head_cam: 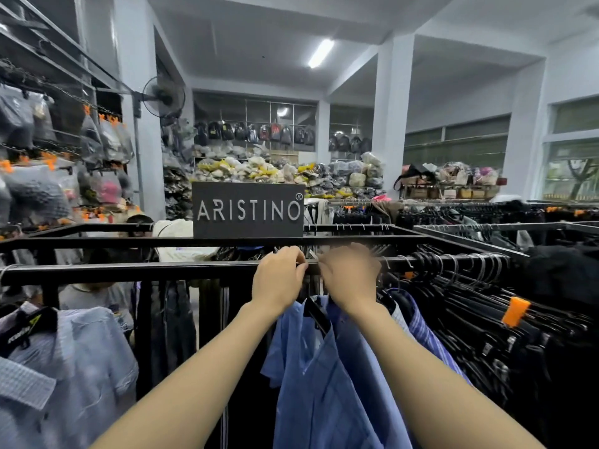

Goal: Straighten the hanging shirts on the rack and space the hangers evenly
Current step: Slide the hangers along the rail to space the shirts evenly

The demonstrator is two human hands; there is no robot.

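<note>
The rail [162, 273] is bare beyond the left hand [278, 280]; past the right hand [348, 280], hangers [453, 264] crowd together. Blue shirts [324, 367] hang under curled fingers [296, 257], apparently pinching hooks. Spacing looks barely begun.

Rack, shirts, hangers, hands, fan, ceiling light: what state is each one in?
Rail: bare at left, crowded at right.
Blue shirts: hanging, bunched together.
Hooks: packed tight.
Left hand: fingers curled at the rail.
Right hand: blurred, at the rail.
Light: on.
Fan: cannot tell.
</note>
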